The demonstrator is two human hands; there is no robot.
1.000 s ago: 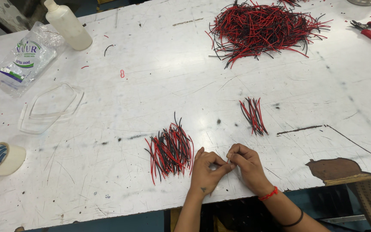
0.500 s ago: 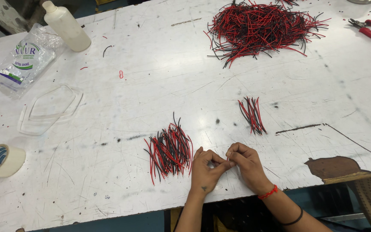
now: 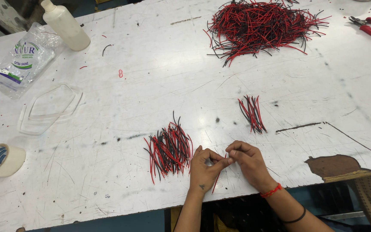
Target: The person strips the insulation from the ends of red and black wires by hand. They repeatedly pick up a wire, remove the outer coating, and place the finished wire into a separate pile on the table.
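Both hands' grip on red wire

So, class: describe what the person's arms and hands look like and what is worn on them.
Both forearms are bare, no sleeves or gloves. The right wrist wears a red thread band, with a thin black band further up the forearm. The left hand is bare, with a small dark mark near the wrist.
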